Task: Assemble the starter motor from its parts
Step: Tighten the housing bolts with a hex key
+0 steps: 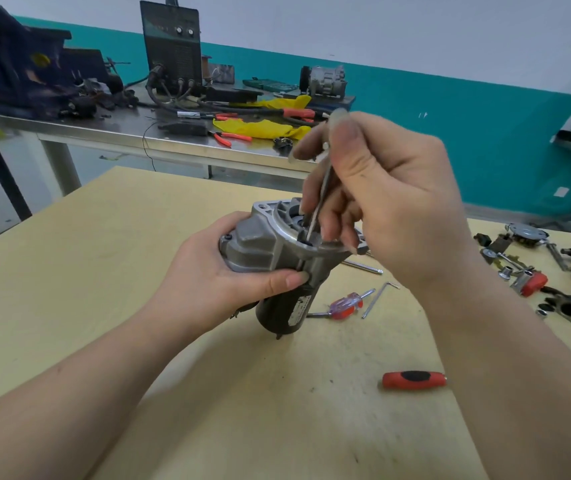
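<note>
Metal throughout, the starter motor (277, 268) looks heavy and rigid, not fragile. Its cast aluminium nose has ribs and flanges that offer good purchase, while the smooth black cylindrical body below would likely be slippery. It sits at the centre of the frame, held above the pale wooden table (138, 237). The left hand (214, 282) grips it from the left, fingers wrapped behind the housing and thumb pressed across the joint between nose and body; that seems the sensible place to hold it. Its long axis runs tilted, nose toward the upper middle of the frame and black end toward the table. The right hand (381, 202) pinches a slim metal tool (318, 202) between thumb and fingers, its tip down in the nose opening.
</note>
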{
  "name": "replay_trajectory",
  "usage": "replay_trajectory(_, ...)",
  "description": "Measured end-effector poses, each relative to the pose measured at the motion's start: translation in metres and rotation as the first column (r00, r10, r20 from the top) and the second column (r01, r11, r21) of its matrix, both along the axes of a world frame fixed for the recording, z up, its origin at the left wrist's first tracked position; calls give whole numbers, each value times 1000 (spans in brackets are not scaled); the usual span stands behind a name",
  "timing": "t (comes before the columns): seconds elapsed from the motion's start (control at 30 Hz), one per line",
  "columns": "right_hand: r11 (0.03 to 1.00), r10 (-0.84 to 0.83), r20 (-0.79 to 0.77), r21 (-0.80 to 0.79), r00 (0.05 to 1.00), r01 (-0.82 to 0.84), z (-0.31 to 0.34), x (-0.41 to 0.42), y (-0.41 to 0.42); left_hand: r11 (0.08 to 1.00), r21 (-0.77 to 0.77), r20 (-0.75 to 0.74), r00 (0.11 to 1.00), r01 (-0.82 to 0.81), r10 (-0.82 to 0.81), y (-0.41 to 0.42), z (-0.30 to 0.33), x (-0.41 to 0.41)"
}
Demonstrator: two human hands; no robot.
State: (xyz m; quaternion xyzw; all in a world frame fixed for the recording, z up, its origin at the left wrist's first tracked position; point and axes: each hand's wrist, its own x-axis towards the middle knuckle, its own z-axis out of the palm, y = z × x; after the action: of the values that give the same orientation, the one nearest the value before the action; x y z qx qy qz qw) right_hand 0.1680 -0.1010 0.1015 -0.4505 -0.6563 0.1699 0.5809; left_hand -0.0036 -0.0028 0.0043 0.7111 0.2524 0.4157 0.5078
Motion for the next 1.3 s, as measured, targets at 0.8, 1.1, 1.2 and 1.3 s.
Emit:
replay_trajectory(0.8,970,165,-314,-120,935,-212,-7,12,7,1000,-4,3,1000,9,-9,4,-4,-3)
replay_trajectory(1.1,994,-63,-278,64,958,84,-19,-13,2,1000,0,7,1000,5,-5,2,-3,-2)
replay_trajectory(1.2,999,-21,-142,28,990,25,-13,-10,-2,1000,17,3,1000,5,-5,2,-2,-2)
replay_trajectory(1.3,996,-40,-73,78,997,46,-13,-8,-2,999,35,-2,1000,-8,8,0,-1,-2)
